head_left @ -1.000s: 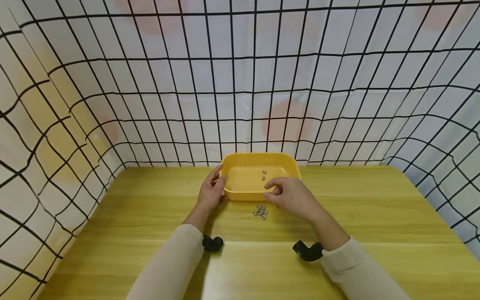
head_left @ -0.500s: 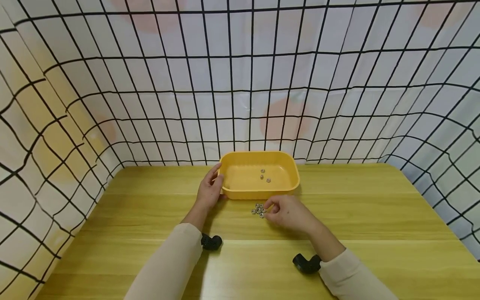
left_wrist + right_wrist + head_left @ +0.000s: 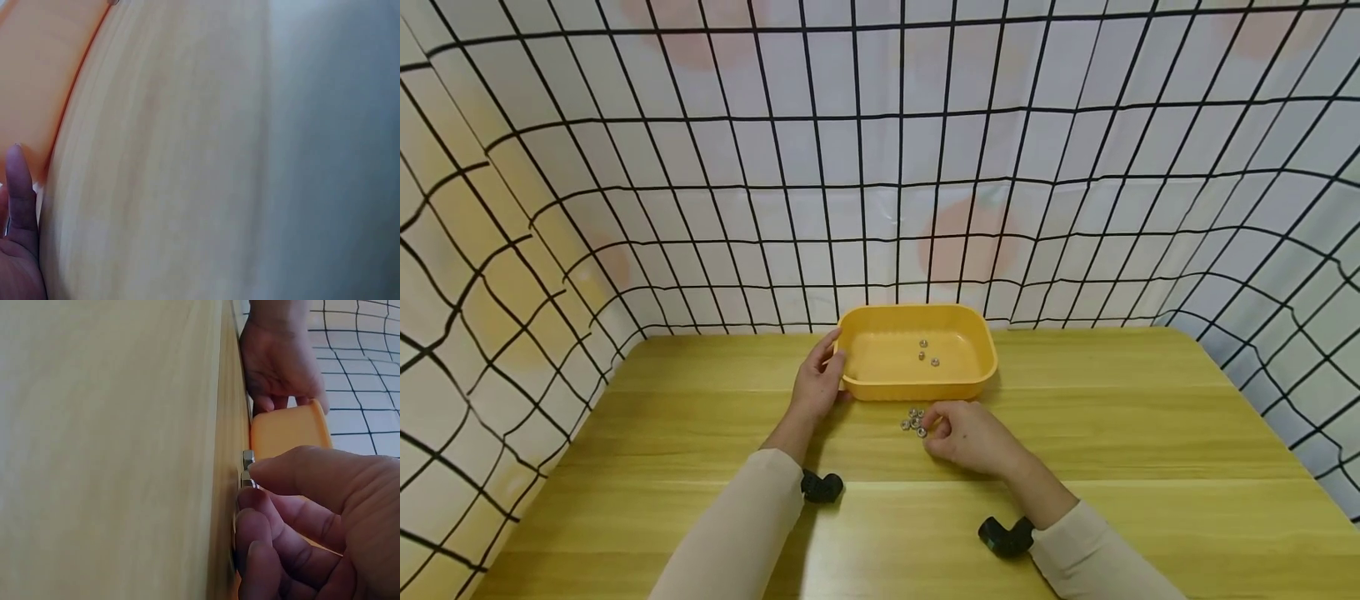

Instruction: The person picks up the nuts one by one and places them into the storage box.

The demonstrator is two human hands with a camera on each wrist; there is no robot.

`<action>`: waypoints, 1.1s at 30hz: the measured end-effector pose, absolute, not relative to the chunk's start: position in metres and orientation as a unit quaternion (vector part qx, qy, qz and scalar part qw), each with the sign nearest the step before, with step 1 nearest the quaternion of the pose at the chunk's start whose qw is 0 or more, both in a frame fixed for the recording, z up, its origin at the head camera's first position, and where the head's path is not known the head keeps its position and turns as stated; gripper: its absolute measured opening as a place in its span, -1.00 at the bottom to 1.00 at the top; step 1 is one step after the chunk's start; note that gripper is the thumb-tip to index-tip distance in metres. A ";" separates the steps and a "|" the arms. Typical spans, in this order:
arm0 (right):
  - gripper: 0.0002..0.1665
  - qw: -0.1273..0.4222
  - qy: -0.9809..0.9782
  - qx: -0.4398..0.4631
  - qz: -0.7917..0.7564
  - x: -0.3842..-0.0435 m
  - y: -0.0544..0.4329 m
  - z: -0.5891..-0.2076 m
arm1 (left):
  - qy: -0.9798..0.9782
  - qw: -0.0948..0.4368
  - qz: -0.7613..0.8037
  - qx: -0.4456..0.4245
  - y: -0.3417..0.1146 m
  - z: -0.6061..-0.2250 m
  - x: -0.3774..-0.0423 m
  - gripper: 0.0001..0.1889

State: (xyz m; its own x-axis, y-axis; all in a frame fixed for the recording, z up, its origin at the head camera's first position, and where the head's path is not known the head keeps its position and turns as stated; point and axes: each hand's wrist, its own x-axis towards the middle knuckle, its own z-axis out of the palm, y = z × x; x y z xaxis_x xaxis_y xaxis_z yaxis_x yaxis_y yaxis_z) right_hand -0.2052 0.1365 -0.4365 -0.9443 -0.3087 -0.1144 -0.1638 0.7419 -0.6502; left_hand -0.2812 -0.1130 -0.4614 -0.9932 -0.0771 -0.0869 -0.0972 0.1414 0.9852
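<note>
My left hand [image 3: 817, 388] grips the left end of a yellow plastic tray [image 3: 917, 391], thumb at the rim and fingers on the outer side. In the left wrist view its thumb [image 3: 20, 187] lies against the tray's wall. Inside the tray are three small metal nuts [image 3: 935, 362]. A small cluster of silvery nuts [image 3: 914, 423] lies on the table just in front of the tray. At the cluster's right side my right hand [image 3: 973, 440] pinches a nut [image 3: 247, 479] between thumb and forefinger, low at the tabletop. Another nut [image 3: 248, 457] stands close beyond the thumb tip.
The wood-patterned table [image 3: 700, 517] runs back to a white cloth with a black grid [image 3: 760, 208], which also rises on both sides. The tray stands near the table's back edge. Black wrist devices [image 3: 823, 488] sit at both sleeves.
My right hand has come down from the tray's front rim to the nuts on the table. A third nut now shows in the tray. The left hand keeps its hold on the tray.
</note>
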 end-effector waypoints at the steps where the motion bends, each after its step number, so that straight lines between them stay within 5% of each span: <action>1: -0.84 0.105 0.928 -0.127 -0.333 -0.205 0.136 -0.437 | 0.756 0.008 0.652 -0.056 -0.113 -0.462 -0.281 -0.52; 33: -0.88 0.077 0.937 -0.165 -0.298 -0.205 0.128 -0.442 | 0.753 -0.001 0.657 -0.045 -0.114 -0.462 -0.280 -0.50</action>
